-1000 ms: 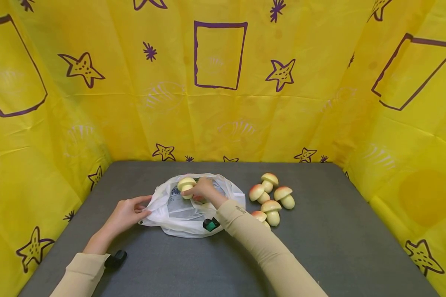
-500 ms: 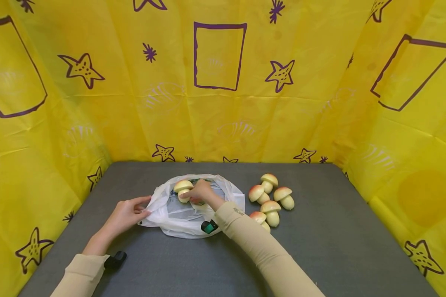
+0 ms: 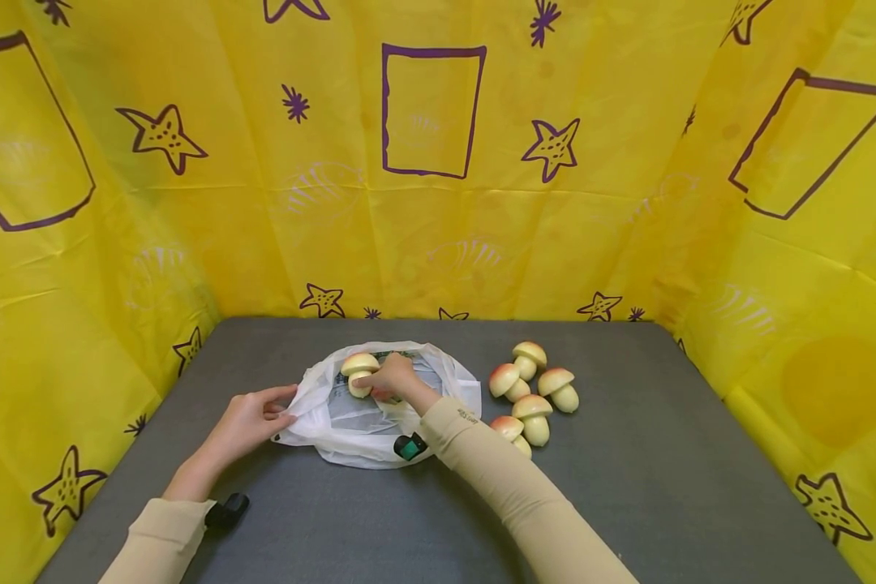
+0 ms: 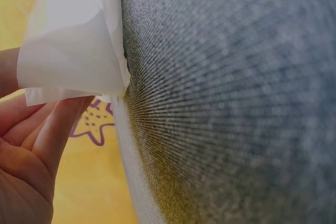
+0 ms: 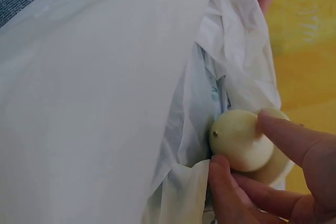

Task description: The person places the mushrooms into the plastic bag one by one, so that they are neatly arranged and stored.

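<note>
The left hand (image 3: 244,422) pinches the plastic bag (image 3: 358,453), likely to hold it wide, while the right hand (image 3: 397,377) pinches a toy mushroom (image 3: 360,365).

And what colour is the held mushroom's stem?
The mushroom's stem is pale yellow, shown best in the right wrist view.

I can read no word, number or brand here. Inside the mouth of the white plastic bag (image 3: 358,456), blue-green print (image 5: 215,94) is broken up by folds. At the bag's near right edge, small dark lettering (image 3: 468,416) marks my right sleeve (image 3: 511,496), too tiny to make out.
</note>
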Demonstrator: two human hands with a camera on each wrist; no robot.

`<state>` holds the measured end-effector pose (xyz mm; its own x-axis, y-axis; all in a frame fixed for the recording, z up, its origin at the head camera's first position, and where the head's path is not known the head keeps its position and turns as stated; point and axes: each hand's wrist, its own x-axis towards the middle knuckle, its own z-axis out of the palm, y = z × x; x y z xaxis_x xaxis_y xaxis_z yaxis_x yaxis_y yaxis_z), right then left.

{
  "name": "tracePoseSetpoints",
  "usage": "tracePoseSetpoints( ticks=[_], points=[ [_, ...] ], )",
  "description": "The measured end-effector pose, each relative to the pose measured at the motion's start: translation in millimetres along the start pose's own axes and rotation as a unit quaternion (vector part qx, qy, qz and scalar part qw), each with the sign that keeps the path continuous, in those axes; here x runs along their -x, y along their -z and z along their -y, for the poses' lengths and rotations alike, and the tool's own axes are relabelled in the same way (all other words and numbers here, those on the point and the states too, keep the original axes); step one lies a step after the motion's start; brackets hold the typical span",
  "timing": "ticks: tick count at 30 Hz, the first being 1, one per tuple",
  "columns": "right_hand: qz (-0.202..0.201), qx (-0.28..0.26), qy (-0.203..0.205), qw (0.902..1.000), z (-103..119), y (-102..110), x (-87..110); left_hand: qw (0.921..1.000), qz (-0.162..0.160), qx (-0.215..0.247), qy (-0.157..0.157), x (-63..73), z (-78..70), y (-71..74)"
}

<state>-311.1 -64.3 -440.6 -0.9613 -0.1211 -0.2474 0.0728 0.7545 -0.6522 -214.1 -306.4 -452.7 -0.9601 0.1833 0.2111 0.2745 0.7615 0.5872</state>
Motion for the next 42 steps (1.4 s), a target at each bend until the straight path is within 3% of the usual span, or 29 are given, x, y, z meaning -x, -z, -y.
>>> tracePoseSetpoints(
  ticks=[5,11,15,30,42],
  points=[
    [0.011,-0.024,-0.003,0.9996,0,7,5.4,1.0,0.004,0.003,-0.002,-0.8,-0.2,-0.4],
    [0.04,0.011,0.017,0.999,1,22,15.1,1.0,0.004,0.0,0.001,-0.2,-0.8,0.0],
    [0.057,0.005,0.038,0.9976,0,34,22.6,1.0,0.003,-0.004,0.002,1.0,-1.4,0.5],
    [0.053,-0.073,0.134,0.9868,-10,81,61.9,1.0,0.002,-0.007,0.001,4.1,-0.1,-0.5],
    [0.033,-0.064,0.172,0.9824,-33,113,85.1,0.9999,0.006,-0.008,0.003,4.3,-4.5,1.9]
  ],
)
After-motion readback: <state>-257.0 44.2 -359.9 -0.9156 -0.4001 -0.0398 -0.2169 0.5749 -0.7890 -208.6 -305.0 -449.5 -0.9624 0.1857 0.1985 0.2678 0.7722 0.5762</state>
